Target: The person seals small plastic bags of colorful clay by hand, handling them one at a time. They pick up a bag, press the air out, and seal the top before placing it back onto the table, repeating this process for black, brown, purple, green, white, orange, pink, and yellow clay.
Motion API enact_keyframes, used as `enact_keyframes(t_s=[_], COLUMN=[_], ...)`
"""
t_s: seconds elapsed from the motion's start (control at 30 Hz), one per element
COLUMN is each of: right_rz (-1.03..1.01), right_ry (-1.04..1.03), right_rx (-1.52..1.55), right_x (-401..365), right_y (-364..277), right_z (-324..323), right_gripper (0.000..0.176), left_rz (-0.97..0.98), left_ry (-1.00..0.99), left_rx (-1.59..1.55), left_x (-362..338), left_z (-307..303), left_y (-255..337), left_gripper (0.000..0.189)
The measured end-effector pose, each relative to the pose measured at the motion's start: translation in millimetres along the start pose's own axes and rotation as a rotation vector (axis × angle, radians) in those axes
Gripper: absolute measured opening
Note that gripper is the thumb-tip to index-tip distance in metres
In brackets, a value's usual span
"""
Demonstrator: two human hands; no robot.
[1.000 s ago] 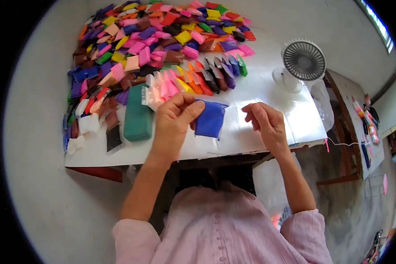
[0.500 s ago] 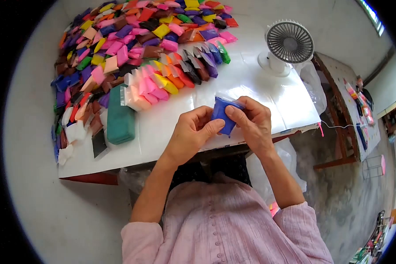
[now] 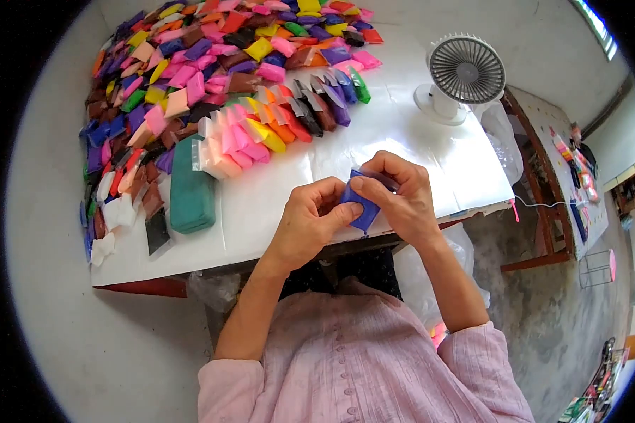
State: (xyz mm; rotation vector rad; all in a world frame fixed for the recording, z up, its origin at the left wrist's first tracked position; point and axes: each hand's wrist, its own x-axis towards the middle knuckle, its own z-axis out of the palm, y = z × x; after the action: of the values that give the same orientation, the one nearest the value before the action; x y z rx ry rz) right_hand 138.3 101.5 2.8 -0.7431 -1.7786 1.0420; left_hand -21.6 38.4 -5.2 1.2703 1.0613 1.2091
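Observation:
Between my two hands, above the front edge of the table, is a small blue packet (image 3: 364,214) in a clear wrapper. My left hand (image 3: 313,218) pinches its left side, the thumb lying across the front. On the upper right, my right hand (image 3: 401,195) grips the packet near its top edge, thumb over the front face. The fingers behind the packet are partly hidden. Beyond my hands, a row of similar packets runs across the table, among them a yellow packet (image 3: 266,135) and a purple packet (image 3: 336,111).
A green block-shaped case (image 3: 192,194) stands left of the row. Behind it spreads a large heap of coloured packets (image 3: 183,74). A white fan (image 3: 466,70) stands at the table's (image 3: 261,233) back right. Clear plastic bags (image 3: 441,271) hang below the front edge.
My right hand has shifted slightly left and up over the packet's top, its thumb now nearer the upper left corner. The packet tilts a little differently and stays in both hands.

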Motion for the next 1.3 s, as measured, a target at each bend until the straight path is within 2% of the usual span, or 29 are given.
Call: enact_keyframes(t_s=[0.1,0.2,0.3,0.4,0.53,0.73,0.97,1.07,1.17,1.3], right_rz=[0.096,0.131,0.068,0.095,0.193,0.207,0.337,0.323,0.354,0.457], right_ry=[0.057,-0.003,0.002,0.014,-0.076,0.007,-0.065,-0.049,-0.026,0.014], right_rx=[0.088,-0.046,-0.096,-0.058,-0.02,0.097,0.079,0.093,0.171,0.305], right_x=[-3.6,-7.9,-10.1,-9.5,-9.2,-8.9,-9.2,-9.5,-7.8,-2.8], right_y=[-3.5,-3.3,-3.4,-4.6,-2.2,-7.0,-8.9,-10.0,-7.1,-6.4], right_z=[3.5,-5.3,-6.9,-4.3,-5.2,-5.2,-7.2,-5.2,-4.8,-9.9], right_gripper=[0.023,0.027,0.031,0.034,0.032,0.033,0.034,0.033,0.032,0.031], left_rz=[0.003,0.027,0.02,0.021,-0.009,-0.027,0.034,0.02,-0.014,0.095], left_ry=[0.03,0.059,0.053,0.054,0.086,0.043,0.07,0.085,0.079,0.178], left_rx=[-0.036,-0.073,-0.064,-0.045,-0.042,-0.077,-0.006,0.017,-0.069,0.067], left_x=[-1.6,-1.9,-1.0,-0.5,0.9,3.9,2.8,3.4,1.9,-2.1], left_z=[0.0,-0.4,-1.4,-2.7,-2.4,-5.8,-3.9,-3.1,-6.3,-2.1], left_y=[4.8,4.6,3.0,2.6,3.6,7.1,1.9,3.6,5.7,7.3], left_gripper=[0.011,0.012,0.013,0.014,0.016,0.022,0.023,0.022,0.021,0.018])
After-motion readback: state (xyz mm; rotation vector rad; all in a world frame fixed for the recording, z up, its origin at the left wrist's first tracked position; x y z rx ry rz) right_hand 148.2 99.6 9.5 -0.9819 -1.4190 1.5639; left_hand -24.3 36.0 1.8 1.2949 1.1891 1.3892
